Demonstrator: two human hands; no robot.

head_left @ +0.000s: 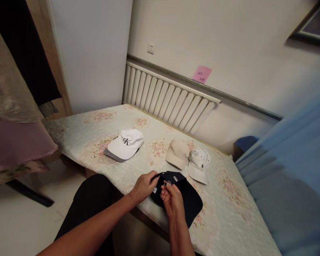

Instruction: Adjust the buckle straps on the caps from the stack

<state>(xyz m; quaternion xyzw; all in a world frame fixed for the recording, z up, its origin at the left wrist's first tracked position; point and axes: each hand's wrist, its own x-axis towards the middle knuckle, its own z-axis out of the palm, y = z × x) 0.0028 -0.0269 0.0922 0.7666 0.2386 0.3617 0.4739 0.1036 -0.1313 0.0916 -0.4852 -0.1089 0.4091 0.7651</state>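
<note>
A dark navy cap (188,202) lies near the front edge of the flowered mattress (229,220), its back opening toward me. My left hand (144,186) grips the cap's rear rim at the left. My right hand (172,199) pinches the small metal buckle of the cap's back strap (168,183) with thumb and fingers closed. Beyond it lie a white cap with a black logo and grey brim (125,144), a beige cap (177,153) and a white cap with a small dark emblem (199,164), the last two touching.
A white radiator (168,97) runs along the far wall, with a pink note (202,74) and a wall socket (150,48) above it. Blue fabric (290,170) fills the right side. Pink and flowered bedding (13,142) sits at the left. My dark-clad knee (93,199) is below the mattress edge.
</note>
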